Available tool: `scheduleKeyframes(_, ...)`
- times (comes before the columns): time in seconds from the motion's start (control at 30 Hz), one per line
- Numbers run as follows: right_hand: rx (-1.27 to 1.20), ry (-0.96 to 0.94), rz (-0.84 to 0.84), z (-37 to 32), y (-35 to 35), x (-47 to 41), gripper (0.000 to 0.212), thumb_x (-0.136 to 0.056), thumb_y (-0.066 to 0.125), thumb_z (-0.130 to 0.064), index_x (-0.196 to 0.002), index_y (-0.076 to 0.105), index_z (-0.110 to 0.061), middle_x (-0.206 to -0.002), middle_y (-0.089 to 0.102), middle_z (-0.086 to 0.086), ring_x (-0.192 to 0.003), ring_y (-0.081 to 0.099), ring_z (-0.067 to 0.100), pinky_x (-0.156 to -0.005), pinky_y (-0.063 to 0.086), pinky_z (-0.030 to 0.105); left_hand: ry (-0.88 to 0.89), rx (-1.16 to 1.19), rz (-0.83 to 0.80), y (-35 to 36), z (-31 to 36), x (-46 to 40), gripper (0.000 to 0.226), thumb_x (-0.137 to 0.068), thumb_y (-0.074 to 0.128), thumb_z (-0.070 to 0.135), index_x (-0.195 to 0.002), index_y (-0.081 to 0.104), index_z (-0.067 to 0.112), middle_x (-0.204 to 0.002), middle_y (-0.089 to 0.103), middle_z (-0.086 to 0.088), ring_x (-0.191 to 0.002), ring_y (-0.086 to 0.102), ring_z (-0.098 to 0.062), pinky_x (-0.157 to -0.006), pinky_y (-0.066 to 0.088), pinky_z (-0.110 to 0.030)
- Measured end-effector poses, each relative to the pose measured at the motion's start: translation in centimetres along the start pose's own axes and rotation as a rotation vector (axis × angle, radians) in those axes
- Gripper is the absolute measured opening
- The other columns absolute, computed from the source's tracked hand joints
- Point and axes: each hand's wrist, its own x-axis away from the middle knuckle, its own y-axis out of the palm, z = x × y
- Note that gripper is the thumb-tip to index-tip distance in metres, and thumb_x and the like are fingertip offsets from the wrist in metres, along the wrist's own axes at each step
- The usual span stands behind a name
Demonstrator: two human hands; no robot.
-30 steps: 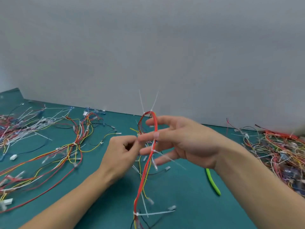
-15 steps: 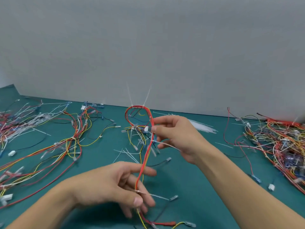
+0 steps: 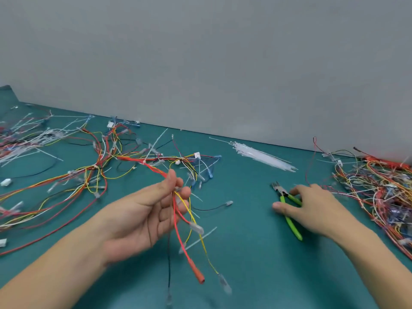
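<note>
Whereas both hands were working the looped harness above the teal bench (image 3: 245,259) half a second ago, the left hand (image 3: 138,219) alone now pinches the red-and-yellow wire harness (image 3: 178,228) between thumb and fingers, its ends dangling. The right hand (image 3: 312,207) has let go and reaches over the green-handled cutters (image 3: 292,224) lying on the bench. Its fingers are spread and seemingly not yet closed, so trimming the white tie tail (image 3: 200,238) looks next.

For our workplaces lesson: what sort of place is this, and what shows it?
Probably a wire-harness assembly bench. The left hand holds a wire harness, the right hand touches green-handled cutters, and a pile of white cable ties lies on the teal mat.
</note>
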Motion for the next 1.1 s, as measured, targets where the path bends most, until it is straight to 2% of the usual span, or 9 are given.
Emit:
scheduleKeyframes(0.1, -0.012, 0.012, 0.09, 0.3, 1.0, 0.1, 0.086, -0.069, 0.051, -0.093, -0.126, 0.061, -0.03, -0.108, 0.052, 0.001, -0.118, 0.052, 0.031, -0.094, 0.048, 0.041, -0.025, -0.051, 0.025, -0.1, -0.9, -0.3, 0.024, -0.063, 0.087, 0.036, -0.076, 0.081, 0.016, -0.082, 0.071, -0.011, -0.061, 0.073, -0.02, -0.051, 0.06, -0.026)
scheduleKeyframes(0.17, -0.003, 0.024, 0.136, 0.6, 1.3, 0.2, 0.084, -0.067, 0.047, -0.096, -0.118, 0.061, -0.031, -0.1, 0.049, -0.001, -0.115, 0.052, 0.032, -0.09, 0.048, 0.041, -0.01, -0.169, 0.046, -0.4, -1.2, -0.4, 0.027, -0.067, 0.08, 0.038, -0.083, 0.083, 0.016, -0.082, 0.07, -0.013, -0.069, 0.075, -0.023, -0.055, 0.061, -0.027)
scheduleKeyframes(0.37, 0.036, 0.07, 0.243, 2.5, 0.8, 0.8, 0.079, -0.08, 0.044, -0.089, -0.055, 0.055, -0.016, -0.061, 0.059, 0.008, -0.075, 0.059, 0.033, -0.064, 0.041, 0.037, -0.042, -0.285, -0.027, -0.9, -1.1, -0.1, 0.037, -0.082, 0.073, 0.024, -0.113, 0.078, 0.006, -0.083, 0.069, -0.013, -0.084, 0.075, -0.031, -0.074, 0.063, -0.037)
scheduleKeyframes(0.43, 0.021, 0.04, 0.3, 3.4, 0.6, 0.9, 0.059, -0.093, 0.058, -0.065, -0.069, 0.068, -0.012, -0.075, 0.068, 0.014, -0.086, 0.062, 0.038, -0.073, 0.045, 0.041, -0.046, -0.281, -0.025, -1.2, -1.0, -0.1, 0.036, -0.085, 0.07, 0.02, -0.116, 0.076, 0.003, -0.088, 0.068, -0.015, -0.088, 0.074, -0.034, -0.078, 0.063, -0.043)
scheduleKeyframes(0.53, -0.07, 0.003, 0.424, 3.6, 0.0, 1.3, 0.03, -0.097, 0.067, -0.028, -0.116, 0.074, -0.007, -0.118, 0.071, 0.021, -0.112, 0.062, 0.042, -0.099, 0.045, 0.047, -0.033, -0.32, 0.001, -1.4, -0.9, -0.1, 0.038, -0.084, 0.07, 0.013, -0.119, 0.074, 0.001, -0.091, 0.065, -0.014, -0.092, 0.073, -0.034, -0.078, 0.062, -0.047)
scheduleKeyframes(0.73, -0.305, -0.267, 0.795, -0.2, -1.7, 4.8, 0.039, -0.085, 0.042, -0.015, -0.094, 0.079, -0.023, -0.087, 0.069, -0.008, -0.095, 0.056, 0.028, -0.084, 0.047, 0.037, 0.217, -0.527, 0.148, -1.2, -1.1, -0.6, 0.064, -0.071, 0.08, 0.017, -0.131, 0.059, 0.011, -0.097, 0.076, -0.016, -0.091, 0.077, -0.035, -0.07, 0.062, -0.031)
scheduleKeyframes(0.83, -0.265, -0.253, 0.453, -2.3, 0.2, 5.0, 0.026, -0.1, 0.054, -0.032, -0.115, 0.07, -0.017, -0.11, 0.07, 0.003, -0.111, 0.056, 0.031, -0.093, 0.041, 0.036, 0.264, -0.375, 0.211, -1.1, -1.0, -1.0, 0.062, -0.059, 0.086, 0.017, -0.115, 0.063, 0.006, -0.096, 0.077, -0.022, -0.08, 0.078, -0.029, -0.063, 0.062, -0.03)
scheduleKeyframes(0.93, 0.023, -0.089, 0.111, -2.2, 2.1, 4.4, 0.055, -0.09, 0.047, -0.075, -0.108, 0.047, -0.023, -0.115, 0.056, 0.003, -0.115, 0.048, 0.029, -0.094, 0.041, 0.04, 0.278, -0.299, 0.204, -1.3, -1.1, -1.2, 0.041, -0.056, 0.087, 0.013, -0.094, 0.073, 0.008, -0.099, 0.077, -0.023, -0.08, 0.078, -0.027, -0.062, 0.062, -0.03)
scheduleKeyframes(1.1, 0.072, -0.008, 0.14, -0.6, 1.7, 2.8, 0.07, -0.087, 0.042, -0.082, -0.117, 0.055, -0.021, -0.108, 0.048, 0.001, -0.116, 0.049, 0.029, -0.089, 0.048, 0.043, 0.298, -0.299, 0.141, -1.3, -1.1, -1.2, 0.045, -0.063, 0.084, 0.011, -0.106, 0.075, 0.0, -0.107, 0.076, -0.023, -0.09, 0.078, -0.03, -0.068, 0.063, -0.031)
